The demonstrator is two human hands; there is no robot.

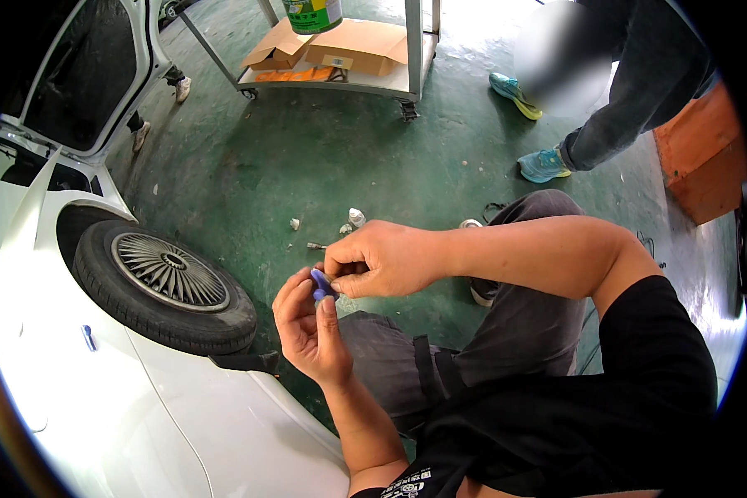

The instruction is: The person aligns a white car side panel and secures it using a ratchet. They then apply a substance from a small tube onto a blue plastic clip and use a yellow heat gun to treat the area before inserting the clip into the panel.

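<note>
Low over my lap, my left hand (311,332) pinches a small blue plastic tab (320,282) between thumb and fingers. My right hand (382,259) comes in from the right, its fingers curled in and its thumb tip against the tab. Whatever else sits in those right fingers is hidden. Just beyond the right knuckles shows a short grey metal-looking piece (315,246); I cannot tell whether it is held or lies on the floor. A similar blue tab (88,338) stands out on the white car's body panel (166,407) at the left.
The car's wheel (170,286) and open door (83,75) are at the left. White crumpled scraps (356,217) lie on the green floor. A wheeled cart (415,58) carries cardboard boxes (357,51) and a green can (314,15). Another person (631,91) is at the far right, beside an orange box (705,158).
</note>
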